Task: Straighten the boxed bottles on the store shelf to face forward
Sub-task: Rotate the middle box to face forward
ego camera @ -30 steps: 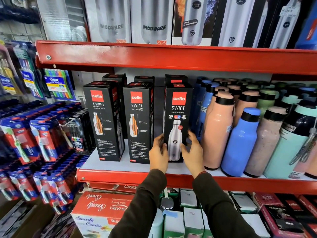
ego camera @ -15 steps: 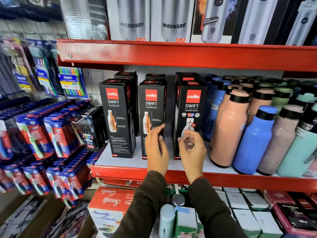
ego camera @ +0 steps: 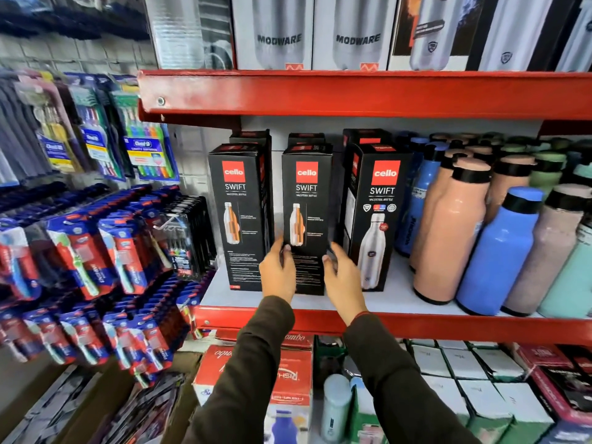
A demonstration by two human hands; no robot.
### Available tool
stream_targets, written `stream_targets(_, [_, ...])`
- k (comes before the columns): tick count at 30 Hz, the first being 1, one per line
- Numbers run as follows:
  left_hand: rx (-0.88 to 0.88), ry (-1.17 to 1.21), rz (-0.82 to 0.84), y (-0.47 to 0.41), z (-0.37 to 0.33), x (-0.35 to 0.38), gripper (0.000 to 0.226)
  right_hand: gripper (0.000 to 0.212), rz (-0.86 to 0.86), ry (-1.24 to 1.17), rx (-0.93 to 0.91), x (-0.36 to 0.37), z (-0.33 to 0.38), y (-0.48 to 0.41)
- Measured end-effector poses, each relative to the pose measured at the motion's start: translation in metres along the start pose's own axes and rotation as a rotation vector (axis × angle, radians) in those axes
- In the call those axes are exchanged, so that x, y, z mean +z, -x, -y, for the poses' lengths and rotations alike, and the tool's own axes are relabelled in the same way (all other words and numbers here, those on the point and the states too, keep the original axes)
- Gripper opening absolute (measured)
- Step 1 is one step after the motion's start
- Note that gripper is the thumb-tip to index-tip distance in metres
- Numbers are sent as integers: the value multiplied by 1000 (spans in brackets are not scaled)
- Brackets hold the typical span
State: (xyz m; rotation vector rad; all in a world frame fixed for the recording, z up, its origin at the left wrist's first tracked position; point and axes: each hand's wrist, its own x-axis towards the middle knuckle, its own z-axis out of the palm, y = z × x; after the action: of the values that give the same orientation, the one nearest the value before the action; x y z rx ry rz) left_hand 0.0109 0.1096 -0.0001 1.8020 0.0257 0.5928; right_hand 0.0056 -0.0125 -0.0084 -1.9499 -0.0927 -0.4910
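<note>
Three black "cello SWIFT" bottle boxes stand in a front row on the white shelf [ego camera: 397, 299], with more boxes behind them. The left box [ego camera: 240, 216] faces forward. My left hand [ego camera: 278, 272] grips the lower left side of the middle box [ego camera: 306, 203], and my right hand [ego camera: 344, 278] holds its lower right side. That box faces nearly forward. The right box [ego camera: 376, 216], showing a silver bottle, stands turned slightly so its left side panel shows.
Loose bottles, peach [ego camera: 448, 232], blue [ego camera: 499, 251] and mint, crowd the shelf right of the boxes. Hanging toothbrush packs [ego camera: 105, 251] fill the left. A red shelf edge [ego camera: 352, 94] runs overhead with Modware boxes above. Small cartons [ego camera: 464, 373] sit below.
Both hands left the right silver-bottle box and moved left onto the middle box. The view shifted left along the shelf.
</note>
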Motion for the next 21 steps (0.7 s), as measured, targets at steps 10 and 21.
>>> stream_targets(10, [40,214,33,3,-5,-12,33,58,10,0,6,-4,13,5])
stream_targets(21, [9,453,-18,15,-12,-17,32,77,-123,1,-7,-5,27,6])
